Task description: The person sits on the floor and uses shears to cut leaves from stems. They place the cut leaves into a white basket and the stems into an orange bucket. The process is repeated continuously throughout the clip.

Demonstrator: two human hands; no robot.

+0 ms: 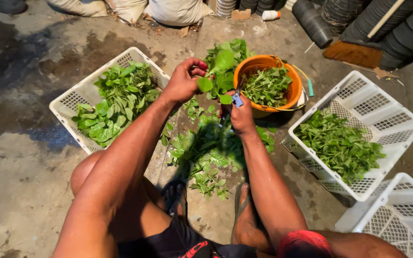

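Leafy sprigs (pixel 218 67), light, soft and easily bruised, look best held by the stem, above the pile on the floor (pixel 206 153). Left hand (pixel 183 79) pinches one sprig; right hand (pixel 239 113) is closed on blue-handled snips (pixel 237 99). Beyond sits an orange bucket (pixel 264 62).

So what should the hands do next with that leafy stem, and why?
Probably snip it. The left hand holds a leafy stem up, and the right hand has blue-handled cutters right below it. The cut piece would likely go in the orange bucket, which already holds similar greens.
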